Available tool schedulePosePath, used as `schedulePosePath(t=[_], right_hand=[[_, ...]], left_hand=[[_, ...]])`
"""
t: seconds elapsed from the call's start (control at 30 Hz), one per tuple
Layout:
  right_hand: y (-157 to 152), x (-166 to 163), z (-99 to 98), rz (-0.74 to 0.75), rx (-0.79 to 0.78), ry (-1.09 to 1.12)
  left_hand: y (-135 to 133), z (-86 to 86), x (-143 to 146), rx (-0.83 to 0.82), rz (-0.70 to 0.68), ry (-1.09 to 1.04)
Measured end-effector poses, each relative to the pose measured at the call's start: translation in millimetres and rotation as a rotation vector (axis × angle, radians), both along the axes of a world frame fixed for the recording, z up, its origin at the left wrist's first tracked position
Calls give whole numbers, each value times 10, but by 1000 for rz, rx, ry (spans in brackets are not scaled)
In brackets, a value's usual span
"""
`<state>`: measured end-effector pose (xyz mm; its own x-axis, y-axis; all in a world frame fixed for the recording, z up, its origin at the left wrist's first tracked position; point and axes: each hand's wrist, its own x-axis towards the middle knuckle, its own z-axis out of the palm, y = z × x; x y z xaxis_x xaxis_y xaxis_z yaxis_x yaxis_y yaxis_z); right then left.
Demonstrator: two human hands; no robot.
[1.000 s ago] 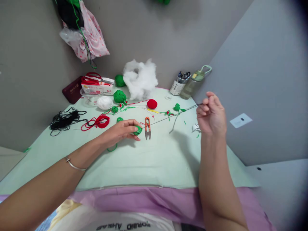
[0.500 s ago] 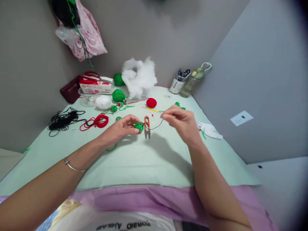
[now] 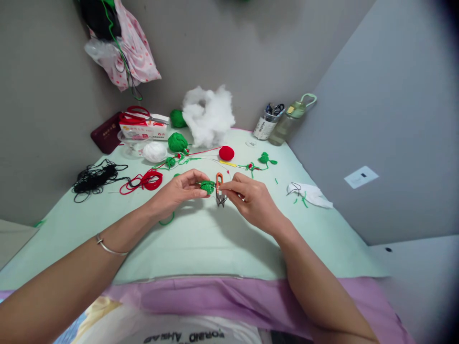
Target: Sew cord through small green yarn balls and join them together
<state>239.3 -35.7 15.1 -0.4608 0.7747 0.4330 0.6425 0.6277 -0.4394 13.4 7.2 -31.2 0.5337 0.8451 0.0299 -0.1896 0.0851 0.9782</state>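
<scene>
Between the thumb and fingers of my left hand (image 3: 182,193) is a small green crocheted piece (image 3: 207,187). Close to its right side, my right hand (image 3: 247,196) is closed in a pinch on what looks like a thin sewing needle (image 3: 216,187), its tip at the piece. A dark thread hangs near these fingertips; much of it is hidden. Under and behind the right fingertips lie orange-handled thread snips (image 3: 219,178), blades toward me, on the pale green tabletop (image 3: 215,248).
Black yarn (image 3: 95,179), red yarn (image 3: 150,181) and a white ball (image 3: 155,151) lie left. White stuffing (image 3: 208,114), a green ball (image 3: 177,142) and a red ball (image 3: 226,153) sit farther back. A bottle (image 3: 287,124), pen cup (image 3: 267,123) and white scrap (image 3: 311,195) are right.
My right hand has come down and left, from holding the black thread stretched out to pinching right beside the green piece. My left hand keeps its hold almost unmoved.
</scene>
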Motion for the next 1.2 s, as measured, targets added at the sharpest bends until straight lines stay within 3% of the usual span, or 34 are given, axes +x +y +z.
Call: schedulePosePath(t=[0.3, 0.5, 0.6, 0.9, 1.2], right_hand=[[-22, -12, 18, 9, -2, 7], [-33, -47, 22, -7, -28, -91], [-16, -53, 13, 8, -123, -22], [189, 15, -100, 101, -601, 497], [255, 74, -208, 162, -757, 632]], left_hand=[[0, 6, -1, -20, -6, -5], [-15, -15, 9, 2, 59, 72], [-40, 3, 28, -7, 56, 85], [-101, 109, 53, 36, 79, 50], [-116, 92, 55, 10, 36, -57]])
